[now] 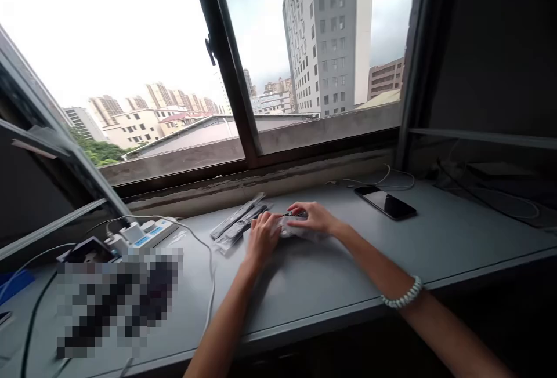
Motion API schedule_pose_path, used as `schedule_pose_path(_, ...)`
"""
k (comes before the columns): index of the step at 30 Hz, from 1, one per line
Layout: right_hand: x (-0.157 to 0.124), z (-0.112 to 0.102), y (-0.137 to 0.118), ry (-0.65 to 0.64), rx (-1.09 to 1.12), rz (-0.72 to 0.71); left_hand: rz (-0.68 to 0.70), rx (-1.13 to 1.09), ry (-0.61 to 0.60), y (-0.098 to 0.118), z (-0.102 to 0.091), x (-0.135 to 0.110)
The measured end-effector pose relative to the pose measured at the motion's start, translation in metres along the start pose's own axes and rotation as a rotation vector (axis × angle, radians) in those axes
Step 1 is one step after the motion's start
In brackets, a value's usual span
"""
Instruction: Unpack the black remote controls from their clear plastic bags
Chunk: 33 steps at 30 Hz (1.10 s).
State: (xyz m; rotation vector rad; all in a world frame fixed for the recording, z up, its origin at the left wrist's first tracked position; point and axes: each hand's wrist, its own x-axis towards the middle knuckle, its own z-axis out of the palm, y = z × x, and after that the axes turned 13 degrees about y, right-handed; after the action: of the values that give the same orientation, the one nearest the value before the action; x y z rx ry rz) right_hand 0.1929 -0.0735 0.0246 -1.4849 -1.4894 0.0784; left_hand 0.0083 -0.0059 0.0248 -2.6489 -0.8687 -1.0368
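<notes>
My left hand (262, 235) and my right hand (312, 217) meet at the back middle of a grey desk (331, 273). Both rest on a small clear plastic packet (290, 230) with a dark item inside. The left hand's fingers curl onto the packet's left end. The right hand's fingers pinch its top edge near a small dark and red part. A beaded bracelet (405, 295) sits on my right wrist. Just left of my hands lies a pile of similar long clear packets (238, 223).
A black phone (385, 202) lies face up at the right with a white cable (383, 181) behind it. A white power strip (145, 234) with plugs and cables sits at the left. A window sill and frame run along the desk's back edge.
</notes>
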Motion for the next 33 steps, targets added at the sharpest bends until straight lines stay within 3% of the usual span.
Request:
schedule_pose_path(5, -0.002, 0.006, -0.004, -0.032, 0.005, -0.031, -0.013, 0.018, 0.024, -0.006, -0.003, 0.001)
schedule_pose_path(12, -0.001, -0.004, 0.001, 0.217, -0.145, 0.031, -0.097, 0.103, 0.086, -0.022, 0.005, -0.003)
schedule_pose_path(24, -0.001, -0.015, 0.048, 0.208, -0.332, 0.248, -0.386, 0.056, 0.151, -0.028, 0.014, -0.019)
schedule_pose_path(28, 0.001, -0.021, 0.067, 0.303, -0.354, 0.332, -0.477, -0.006, 0.131, -0.035, 0.020, -0.025)
schedule_pose_path(33, 0.002, -0.025, 0.089, 0.355, -0.413, 0.427, -0.436, -0.070, 0.173, -0.029, 0.019, -0.022)
